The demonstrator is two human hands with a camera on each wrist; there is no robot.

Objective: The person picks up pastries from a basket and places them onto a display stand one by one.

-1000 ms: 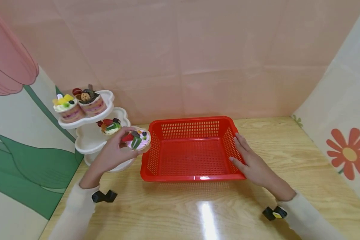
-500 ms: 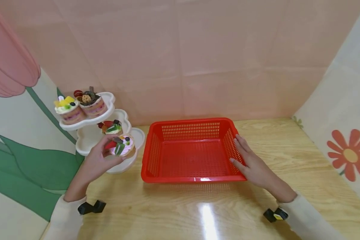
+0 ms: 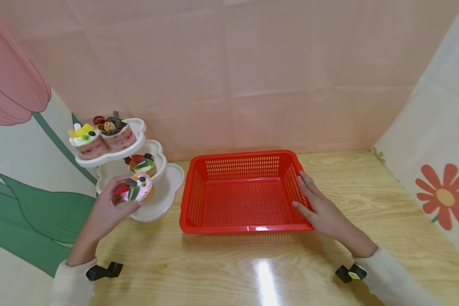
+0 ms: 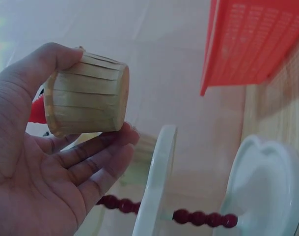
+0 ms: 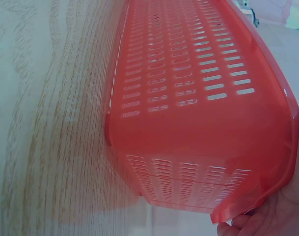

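My left hand holds a cupcake topped with pink cream, a red fruit slice and dark berries. In the left wrist view, thumb and fingers pinch its pleated pale paper cup. The cupcake is in front of the middle tier of a white three-tier stand, beside another fruit-topped cupcake on that tier. My right hand grips the right rim of a red plastic basket, thumb on the inner side. In the right wrist view, fingertips show under the rim.
On the stand's top tier sit a yellow-fruit dessert and a chocolate-topped one. A wooden table bears stand and basket. A pink backdrop rises behind, with flower-printed panels at both sides.
My left hand has carried the cupcake leftward, from the basket's left edge to the front of the stand's middle tier. The right hand has stayed on the basket rim.
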